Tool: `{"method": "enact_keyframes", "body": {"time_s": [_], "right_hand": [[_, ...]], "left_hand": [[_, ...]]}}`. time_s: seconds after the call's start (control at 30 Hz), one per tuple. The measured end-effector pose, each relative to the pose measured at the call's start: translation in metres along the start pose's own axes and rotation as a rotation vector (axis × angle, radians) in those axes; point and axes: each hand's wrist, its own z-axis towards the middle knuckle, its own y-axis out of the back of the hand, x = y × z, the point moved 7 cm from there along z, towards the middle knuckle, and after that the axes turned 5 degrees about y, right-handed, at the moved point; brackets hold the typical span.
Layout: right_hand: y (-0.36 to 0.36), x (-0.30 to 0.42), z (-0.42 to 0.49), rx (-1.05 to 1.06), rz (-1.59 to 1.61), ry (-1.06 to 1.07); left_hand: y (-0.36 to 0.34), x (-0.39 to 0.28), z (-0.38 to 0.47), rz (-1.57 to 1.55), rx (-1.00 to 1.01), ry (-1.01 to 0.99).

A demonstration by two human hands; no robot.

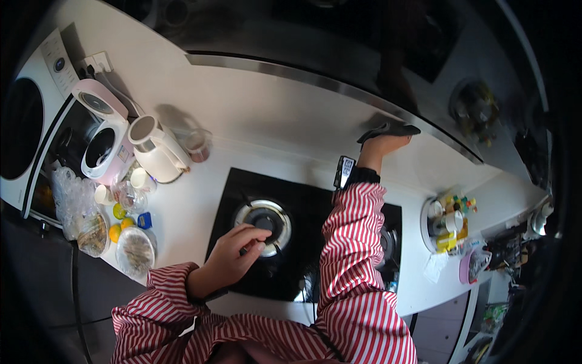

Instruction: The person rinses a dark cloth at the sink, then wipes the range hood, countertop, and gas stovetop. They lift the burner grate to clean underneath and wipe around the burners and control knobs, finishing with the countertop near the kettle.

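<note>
My left hand [232,255] hovers in front of the left burner [263,227] of a black glass gas hob [282,277]. Its fingers are bent, the thumb stands apart from the index finger, and nothing shows between them. On the far side, my right hand [388,142] reaches up to the pale backsplash wall [273,104], just under the steel edge of the range hood [318,84]. It has a dark grey cloth [386,129] held against the wall; the fingers are mostly hidden by the cloth. My right forearm passes over the hob and partly covers the right burner [388,245].
At left stand a cream electric kettle [157,152], an open pink-and-white rice cooker [104,150], a glass jar [198,145], cups, citrus fruit and wrapped bowls [135,252]. A round tray [426,227] of bottles and a pink container [465,268] are at right. The hood overhangs the hob.
</note>
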Motion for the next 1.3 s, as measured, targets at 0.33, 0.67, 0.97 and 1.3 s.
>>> {"method": "enact_keyframes", "body": {"time_s": [0.33,0.67,0.97,1.3], "right_hand": [[-0.148,-0.118,-0.217,0.236,-1.037,1.073],[-0.086,-0.138,-0.247,1.969,-1.533,0.845],[-0.167,-0.099,-0.247,1.046,-1.225,1.65],[-0.221,-0.202,-0.438,1.761,-1.118,1.823]], "left_hand": [[0.075,0.063,0.031,0.095,-0.091,0.103],[0.079,0.182,0.098,0.8,-0.144,0.181],[0.157,0.253,0.207,1.36,-0.414,0.501],[0.144,0.278,0.213,1.323,-0.358,0.629]]}}
